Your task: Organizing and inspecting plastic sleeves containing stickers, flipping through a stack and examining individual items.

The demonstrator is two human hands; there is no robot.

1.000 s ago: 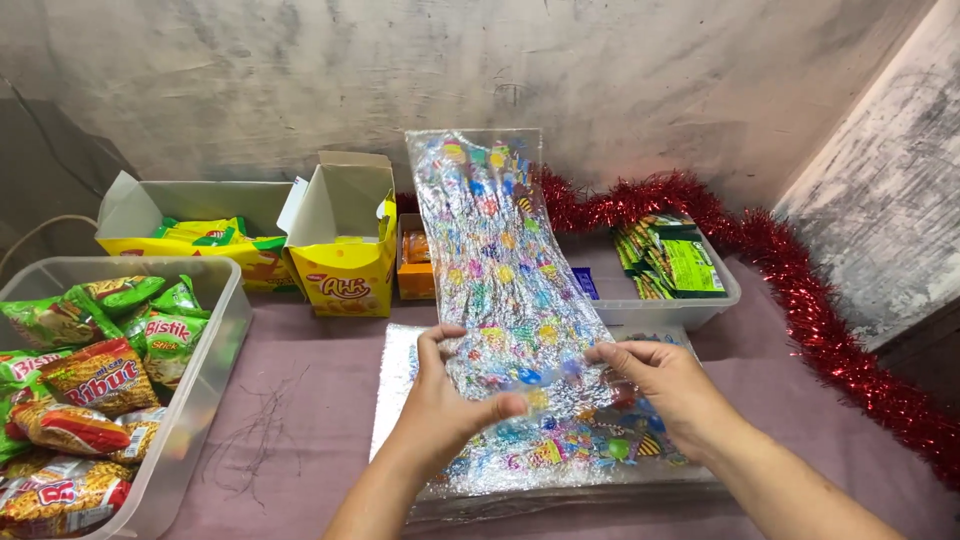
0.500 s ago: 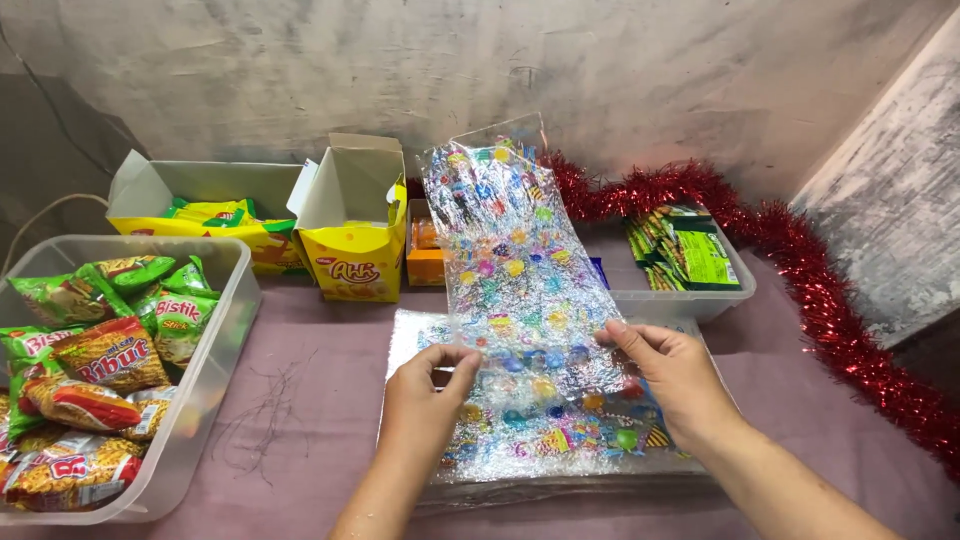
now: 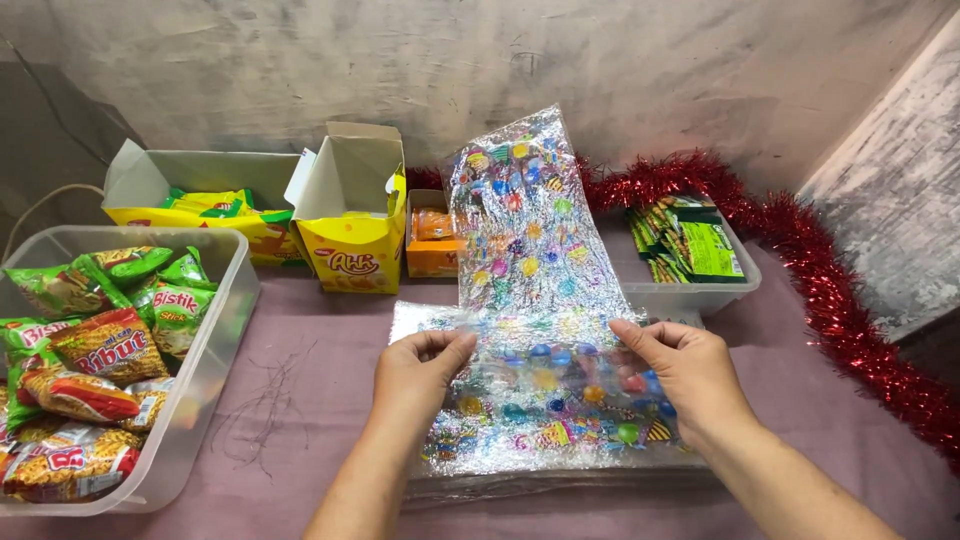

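A shiny clear plastic bag (image 3: pixel 525 215) printed with small coloured shapes stands up from a flat stack of the same bags (image 3: pixel 540 440) on the pink tabletop. My left hand (image 3: pixel 418 375) pinches the raised bag's lower left edge between thumb and fingers. At the lower right edge my right hand (image 3: pixel 685 375) grips the same bag. The bag's upper part leans away toward the wall and hides part of the small boxes behind it.
A clear plastic tub (image 3: pixel 215 350) of snack packets stands at the left. Two open yellow cartons (image 3: pixel 350 240) and a small orange box (image 3: pixel 432 250) sit at the back. A clear tray of green sachets (image 3: pixel 700 290) is at the right, with red tinsel (image 3: pixel 850 320) along the wall.
The raised bag's top has leaned farther back and to the left. Both hands have shifted slightly up along its lower edge, and the view has tilted down a little.
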